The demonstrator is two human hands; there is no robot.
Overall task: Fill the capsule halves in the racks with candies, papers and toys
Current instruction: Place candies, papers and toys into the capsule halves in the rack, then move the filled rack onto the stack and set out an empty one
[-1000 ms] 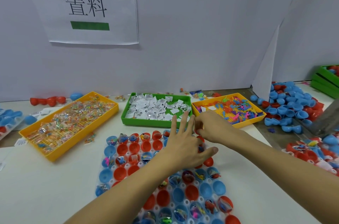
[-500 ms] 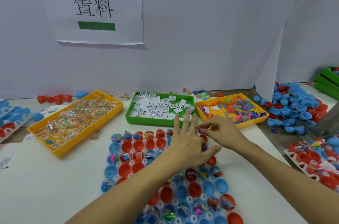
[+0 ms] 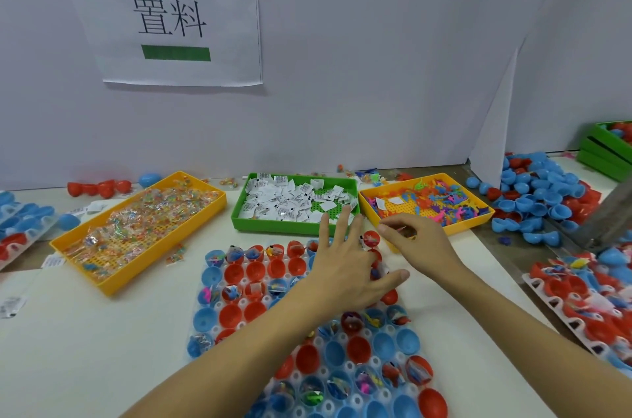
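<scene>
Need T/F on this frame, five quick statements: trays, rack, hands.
1. The green plastic tray holds folded white papers. True.
2. The long yellow plastic tray on the left holds blue capsule halves. False: it holds clear-wrapped candies.
3. The left hand lies over the clear plastic rack with fingers spread. True.
4. Every red or blue capsule half in that rack is filled. False: several are empty.
5. The right hand reaches into the green tray. False: it is at the near edge of the small yellow toy tray.
</scene>
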